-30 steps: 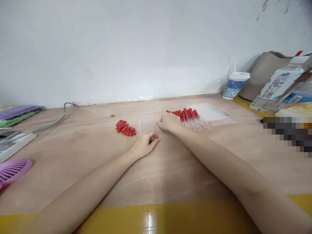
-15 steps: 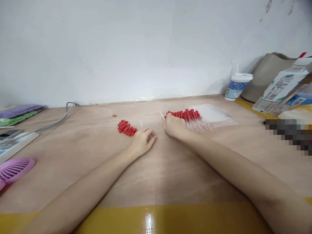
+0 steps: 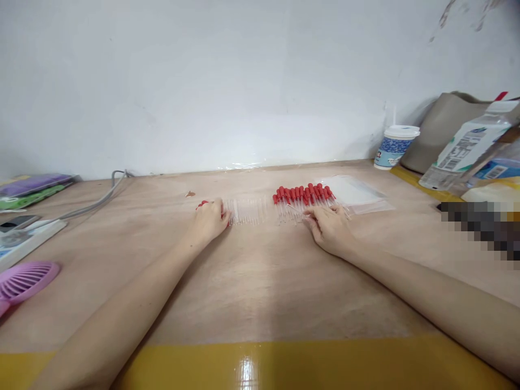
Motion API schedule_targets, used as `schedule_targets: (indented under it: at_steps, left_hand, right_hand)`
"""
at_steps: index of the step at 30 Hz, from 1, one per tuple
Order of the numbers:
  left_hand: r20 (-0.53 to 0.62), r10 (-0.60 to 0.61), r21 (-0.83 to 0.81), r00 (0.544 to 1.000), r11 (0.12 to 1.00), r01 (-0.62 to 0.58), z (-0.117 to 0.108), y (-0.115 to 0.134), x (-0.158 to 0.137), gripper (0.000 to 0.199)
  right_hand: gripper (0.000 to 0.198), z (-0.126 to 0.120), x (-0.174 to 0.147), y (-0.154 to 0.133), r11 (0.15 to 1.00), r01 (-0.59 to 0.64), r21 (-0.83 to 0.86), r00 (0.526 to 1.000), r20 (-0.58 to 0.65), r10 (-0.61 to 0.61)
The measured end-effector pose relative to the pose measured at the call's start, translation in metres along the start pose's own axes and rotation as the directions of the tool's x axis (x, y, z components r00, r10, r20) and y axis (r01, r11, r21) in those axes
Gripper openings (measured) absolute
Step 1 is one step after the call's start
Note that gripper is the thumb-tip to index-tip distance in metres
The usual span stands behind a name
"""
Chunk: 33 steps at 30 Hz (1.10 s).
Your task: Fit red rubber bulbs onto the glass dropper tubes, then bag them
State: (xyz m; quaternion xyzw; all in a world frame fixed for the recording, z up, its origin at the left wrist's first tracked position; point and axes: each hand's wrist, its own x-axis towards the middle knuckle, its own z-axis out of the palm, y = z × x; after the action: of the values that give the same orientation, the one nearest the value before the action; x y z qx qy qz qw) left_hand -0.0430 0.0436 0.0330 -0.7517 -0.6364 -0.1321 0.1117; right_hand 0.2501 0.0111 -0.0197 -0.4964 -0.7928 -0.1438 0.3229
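My left hand (image 3: 209,222) is over the pile of red rubber bulbs (image 3: 202,204), its fingers curled down among them and hiding most of the pile. Clear thin dropper tubes (image 3: 246,211) lie in a row just right of that hand. To the right of these is a row of droppers with red bulbs (image 3: 303,193), bulbs pointing away from me and clear stems toward me. My right hand (image 3: 331,227) is at the near ends of the stems, thumb and fingers closed on a thin clear tube (image 3: 294,209) that points up and left.
Clear plastic bags (image 3: 353,190) lie behind the droppers. A paper cup (image 3: 396,146), a tilted plastic bottle (image 3: 467,146) and a grey-brown bin (image 3: 430,130) stand at the right. On the left are a pink fan (image 3: 28,281), a power strip (image 3: 36,238) and a grey cable (image 3: 97,203).
My left hand has shifted left from the clear tubes onto the red bulbs. My right hand has moved right and nearer to me, uncovering the left end of the dropper row.
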Motion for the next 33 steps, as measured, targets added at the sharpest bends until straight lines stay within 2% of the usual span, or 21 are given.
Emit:
schedule_targets:
  at_steps: [6,12,16,19,21,26,33]
  left_hand:
    - [-0.011,0.006,0.072,1.000,0.997,-0.005,0.002,-0.002,-0.001,0.011]
    - [-0.117,0.121,0.119,0.986,0.987,-0.107,-0.006,0.023,-0.013,0.018]
    - [-0.168,0.273,-0.050,0.947,0.957,-0.284,0.003,0.036,-0.022,0.025]
    - [-0.176,0.361,-0.263,0.916,0.879,-0.397,0.015,0.040,-0.030,0.028]
    - [-0.150,0.406,-0.355,0.902,0.829,-0.432,0.020,0.043,-0.033,0.026]
    - [-0.110,0.389,-0.485,0.914,0.782,-0.391,0.023,0.050,-0.034,0.022]
    - [-0.139,0.336,-0.561,0.931,0.748,-0.354,0.022,0.057,-0.032,0.020]
  right_hand:
    - [0.021,0.002,0.000,-0.001,1.000,0.014,0.026,1.000,0.000,-0.014]
    - [0.024,0.002,-0.001,0.000,0.999,0.035,0.025,0.999,0.001,-0.035]
    - [0.022,0.000,-0.001,0.000,0.998,0.045,0.054,0.999,0.017,-0.046]
    - [0.019,-0.002,0.000,-0.001,0.992,0.062,0.107,0.997,0.041,-0.067]
    - [0.018,-0.004,0.001,-0.002,0.984,0.072,0.163,0.995,0.055,-0.082]
    - [0.021,-0.002,0.002,-0.006,0.944,0.081,0.320,0.991,0.079,-0.112]
    - [0.025,-0.001,0.002,-0.020,0.920,0.115,0.376,0.988,0.058,-0.147]
